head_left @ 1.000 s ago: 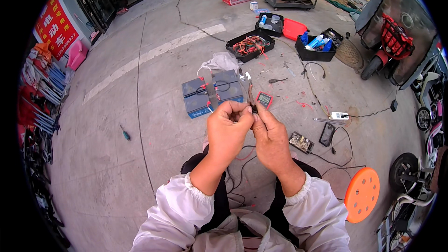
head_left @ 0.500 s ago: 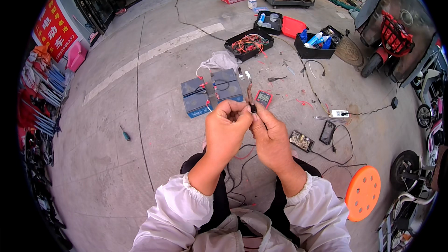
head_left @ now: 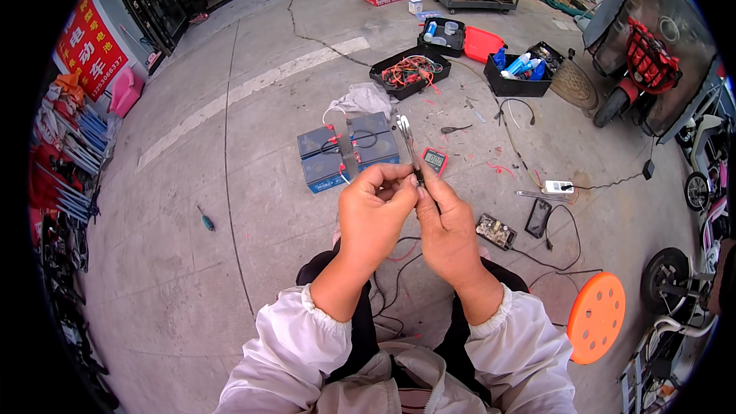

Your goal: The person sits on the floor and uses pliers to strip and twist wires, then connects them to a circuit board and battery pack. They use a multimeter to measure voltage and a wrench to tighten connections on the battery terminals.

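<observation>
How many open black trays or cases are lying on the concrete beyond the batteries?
3. One black tray of red wires sits just behind the batteries; a black case lies farther back beside a red lid; a black bin of bottles is to the right. Others may be hidden.

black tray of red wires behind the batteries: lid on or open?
Open. The black tray of tangled red wires shows its contents from above with no lid over it; it sits on the concrete behind the grey-blue batteries.
</observation>
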`<control>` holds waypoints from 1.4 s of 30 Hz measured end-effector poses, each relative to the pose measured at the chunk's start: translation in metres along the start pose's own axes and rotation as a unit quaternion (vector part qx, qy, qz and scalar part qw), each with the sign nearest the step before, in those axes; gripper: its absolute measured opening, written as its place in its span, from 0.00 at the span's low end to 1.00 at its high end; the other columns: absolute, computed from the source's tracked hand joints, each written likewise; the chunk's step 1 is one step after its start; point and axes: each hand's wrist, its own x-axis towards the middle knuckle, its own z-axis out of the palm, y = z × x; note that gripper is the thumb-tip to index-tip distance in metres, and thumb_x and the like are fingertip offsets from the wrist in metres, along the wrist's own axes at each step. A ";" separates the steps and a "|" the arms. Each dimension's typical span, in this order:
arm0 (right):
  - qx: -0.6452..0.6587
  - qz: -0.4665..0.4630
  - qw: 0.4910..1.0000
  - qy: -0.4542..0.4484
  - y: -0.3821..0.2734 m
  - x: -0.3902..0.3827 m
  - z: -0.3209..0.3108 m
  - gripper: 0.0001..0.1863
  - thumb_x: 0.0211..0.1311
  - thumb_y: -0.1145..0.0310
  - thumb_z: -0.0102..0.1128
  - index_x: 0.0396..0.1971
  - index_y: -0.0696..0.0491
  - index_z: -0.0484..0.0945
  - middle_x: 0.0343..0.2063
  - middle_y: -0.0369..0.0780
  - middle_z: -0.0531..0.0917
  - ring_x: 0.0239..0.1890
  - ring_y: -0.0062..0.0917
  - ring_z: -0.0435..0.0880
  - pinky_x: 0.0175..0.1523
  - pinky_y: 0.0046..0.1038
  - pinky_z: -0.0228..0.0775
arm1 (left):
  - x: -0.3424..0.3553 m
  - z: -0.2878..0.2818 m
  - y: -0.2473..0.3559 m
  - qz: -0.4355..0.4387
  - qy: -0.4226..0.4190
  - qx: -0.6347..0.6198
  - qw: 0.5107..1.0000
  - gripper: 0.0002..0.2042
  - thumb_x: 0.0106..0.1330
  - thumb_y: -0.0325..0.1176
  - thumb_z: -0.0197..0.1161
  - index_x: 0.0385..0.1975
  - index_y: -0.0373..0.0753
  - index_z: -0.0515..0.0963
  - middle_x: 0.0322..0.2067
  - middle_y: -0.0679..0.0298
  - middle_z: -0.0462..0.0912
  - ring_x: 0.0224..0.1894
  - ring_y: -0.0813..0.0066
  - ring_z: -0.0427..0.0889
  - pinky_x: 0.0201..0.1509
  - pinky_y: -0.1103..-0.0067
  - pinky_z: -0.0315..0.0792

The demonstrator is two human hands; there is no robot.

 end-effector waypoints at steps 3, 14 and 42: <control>-0.064 -0.035 0.997 0.003 -0.002 -0.001 0.000 0.23 0.68 0.76 0.50 0.63 0.56 0.68 0.35 0.49 0.78 0.34 0.36 0.78 0.42 0.33 0.69 | 0.000 -0.003 -0.001 -0.002 0.003 0.019 1.000 0.05 0.62 0.22 0.62 0.36 0.29 0.79 0.31 0.65 0.83 0.31 0.85 0.79 0.36 0.86 0.74; -0.007 0.038 0.999 -0.028 -0.009 -0.003 0.002 0.21 0.69 0.75 0.49 0.62 0.57 0.69 0.30 0.43 0.77 0.31 0.28 0.76 0.39 0.29 0.69 | 0.005 -0.008 -0.003 0.036 0.026 0.088 0.995 0.04 0.60 0.21 0.60 0.33 0.29 0.76 0.27 0.65 0.80 0.28 0.82 0.78 0.31 0.84 0.74; -0.066 0.037 0.997 0.026 -0.007 0.000 0.000 0.17 0.70 0.72 0.50 0.57 0.57 0.74 0.34 0.47 0.81 0.35 0.32 0.81 0.41 0.31 0.73 | 0.012 -0.018 -0.001 -0.069 -0.028 -0.124 0.989 0.06 0.64 0.26 0.64 0.37 0.33 0.78 0.35 0.63 0.83 0.35 0.78 0.83 0.45 0.79 0.78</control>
